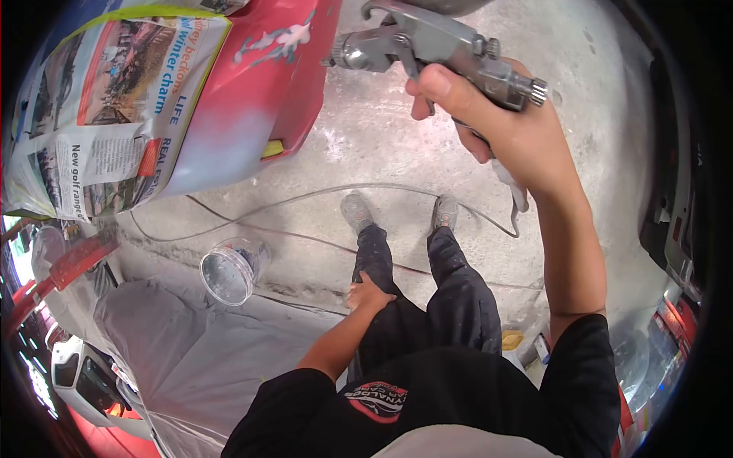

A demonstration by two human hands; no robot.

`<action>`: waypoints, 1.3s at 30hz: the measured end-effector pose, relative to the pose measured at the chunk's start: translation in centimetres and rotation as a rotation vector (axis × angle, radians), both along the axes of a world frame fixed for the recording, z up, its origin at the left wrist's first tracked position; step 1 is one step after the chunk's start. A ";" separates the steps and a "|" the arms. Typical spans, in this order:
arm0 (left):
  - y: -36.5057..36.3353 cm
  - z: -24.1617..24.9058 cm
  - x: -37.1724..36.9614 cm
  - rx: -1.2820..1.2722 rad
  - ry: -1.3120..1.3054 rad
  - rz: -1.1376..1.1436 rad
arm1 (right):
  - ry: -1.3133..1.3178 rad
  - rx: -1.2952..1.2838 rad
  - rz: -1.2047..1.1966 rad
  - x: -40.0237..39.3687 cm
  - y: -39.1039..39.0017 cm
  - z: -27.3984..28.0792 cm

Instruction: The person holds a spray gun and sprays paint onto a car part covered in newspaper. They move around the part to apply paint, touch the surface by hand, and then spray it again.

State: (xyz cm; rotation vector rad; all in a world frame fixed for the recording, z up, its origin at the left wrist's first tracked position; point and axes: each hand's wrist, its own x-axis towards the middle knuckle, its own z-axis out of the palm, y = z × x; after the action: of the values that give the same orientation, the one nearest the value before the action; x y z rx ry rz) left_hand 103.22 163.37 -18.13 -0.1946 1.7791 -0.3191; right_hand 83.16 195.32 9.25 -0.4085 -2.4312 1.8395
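Note:
A grey metal spray gun (447,49) is in my right hand (500,122), its nozzle pointing left toward a red panel (305,91). A hose hangs from the gun's handle. The panel carries grey and white patches near its top and a pale sprayed area lower down. Newspaper (114,91) edged with yellow-green tape covers the part left of it. My left hand (369,295) rests on my trouser leg near the knee, with some fingers bent against the cloth and partly out of sight.
A clear plastic bucket (229,273) lies or stands on the concrete floor at the lower left. A thin hose (305,195) crosses the floor around my shoes. Grey sheeting (221,351) covers something behind it. Dark car parts (687,183) stand at the right.

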 end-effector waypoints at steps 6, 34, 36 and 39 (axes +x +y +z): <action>0.6 0.2 -0.3 -0.015 0.002 -0.001 | 0.023 -0.028 0.083 -1.3 0.2 -0.2; -0.2 0.0 -1.0 0.020 0.011 0.024 | -0.239 0.028 -0.272 -4.8 3.5 -2.5; -0.3 -0.1 -0.9 0.025 0.004 0.033 | -0.243 0.045 -0.325 -4.3 3.3 -2.6; -0.4 -0.5 -0.8 0.024 -0.007 0.049 | -0.217 0.137 -0.211 -1.8 2.1 -2.5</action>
State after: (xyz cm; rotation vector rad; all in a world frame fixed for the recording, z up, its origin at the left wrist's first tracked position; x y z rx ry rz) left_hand 102.40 162.96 -18.58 -0.2200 1.7671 -0.2630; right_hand 81.40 197.41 6.71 -0.8576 -2.5134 1.6078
